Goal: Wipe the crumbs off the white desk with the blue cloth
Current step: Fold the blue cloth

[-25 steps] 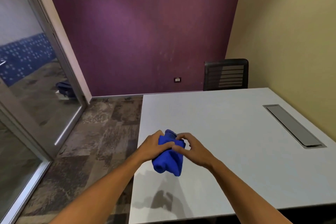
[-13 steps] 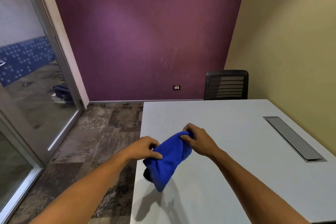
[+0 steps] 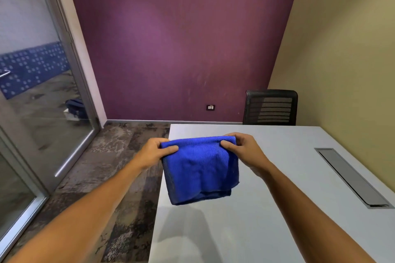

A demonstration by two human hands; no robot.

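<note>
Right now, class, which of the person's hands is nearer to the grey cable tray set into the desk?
Right. The right hand is over the white desk, closer to the grey cable tray; the left hand is at the desk's far-side edge.

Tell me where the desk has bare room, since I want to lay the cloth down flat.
The white desk is bare nearly everywhere: from its left edge across to the grey metal cable hatch, and back toward the black mesh chair. Only the left hand and right hand, holding the blue microfibre cloth above it, crowd the near left.

The blue cloth [image 3: 199, 168], bunched between the hands a second ago, is now hanging spread between the left hand [image 3: 155, 151] and right hand [image 3: 243, 149], which are gripping its top corners.
</note>
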